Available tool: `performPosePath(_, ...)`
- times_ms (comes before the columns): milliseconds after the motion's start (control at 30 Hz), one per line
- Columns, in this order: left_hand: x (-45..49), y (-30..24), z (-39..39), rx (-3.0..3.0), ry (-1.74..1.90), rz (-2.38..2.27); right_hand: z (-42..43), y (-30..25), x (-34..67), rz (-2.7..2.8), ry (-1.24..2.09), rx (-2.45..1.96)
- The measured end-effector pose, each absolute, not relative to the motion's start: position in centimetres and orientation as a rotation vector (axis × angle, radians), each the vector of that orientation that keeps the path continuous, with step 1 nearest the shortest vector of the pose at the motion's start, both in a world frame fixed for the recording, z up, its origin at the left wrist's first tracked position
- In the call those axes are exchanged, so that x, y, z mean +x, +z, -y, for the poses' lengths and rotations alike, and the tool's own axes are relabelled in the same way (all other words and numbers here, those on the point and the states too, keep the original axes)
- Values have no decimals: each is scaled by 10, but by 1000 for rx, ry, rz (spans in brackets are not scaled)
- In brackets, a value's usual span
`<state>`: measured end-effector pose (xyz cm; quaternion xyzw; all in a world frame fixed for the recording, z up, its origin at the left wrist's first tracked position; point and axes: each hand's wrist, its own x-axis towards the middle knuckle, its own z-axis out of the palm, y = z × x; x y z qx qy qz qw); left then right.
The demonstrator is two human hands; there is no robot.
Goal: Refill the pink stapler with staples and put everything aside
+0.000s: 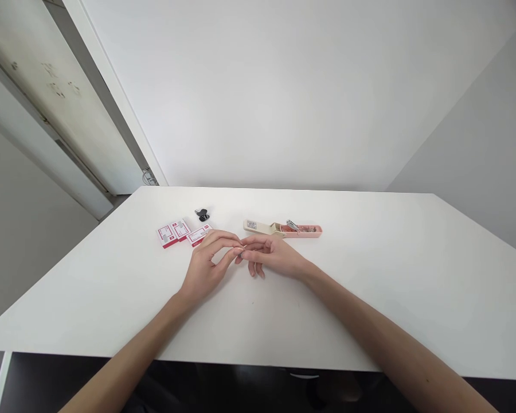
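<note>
My left hand (210, 261) and my right hand (270, 255) meet at the fingertips, a little above the white table. Both are closed in a pinch around something tiny and greyish, mostly hidden by the fingers. Just beyond my right hand lies a cream and pink stapler (301, 231), opened out, with a metal part tilted up from its pink half. Behind my left hand are three small red and white boxes; the nearest box (198, 236) is partly covered by my fingers, while another box (167, 236) sits at the far left.
A small black staple remover (202, 215) rests behind the boxes. Tiny specks dot the white table (370, 275) in front of my hands. A pale wall (284, 103) rises along the table's far edge, and a door (64, 86) stands at the left.
</note>
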<state>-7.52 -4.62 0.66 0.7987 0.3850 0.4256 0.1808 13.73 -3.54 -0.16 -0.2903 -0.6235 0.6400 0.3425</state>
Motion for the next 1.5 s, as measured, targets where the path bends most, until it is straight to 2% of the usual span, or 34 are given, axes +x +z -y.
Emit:
performPosePath(233, -75, -1, 34, 2317, 1272, -1286, 29, -10, 140, 1503, 1463, -882)
performPosePath(333, -73, -4, 14, 2442, 1183, -1282, 28, -11, 140, 1482, 1367, -938)
performPosePath(467, -62, -6, -11, 2516, 1021, -1186, 28, -5, 144, 1419, 1049, -1066)
performPosePath(633, -51, -12, -20, 2507, 1016, -1129, 19, -3, 165, 1285, 681, -1191)
performPosePath(800, -64, -17, -20, 2512, 960, -1166, 7, -7, 184, 1272, 582, -1204)
performPosePath(1233, -81, -21, -27, 2485, 870, -1302, -3, -21, 199, 1843, 145, -1139)
performPosePath(1500, -80, -18, -26, 2468, 822, -1316, -6, -24, 198, 1835, 61, -1126)
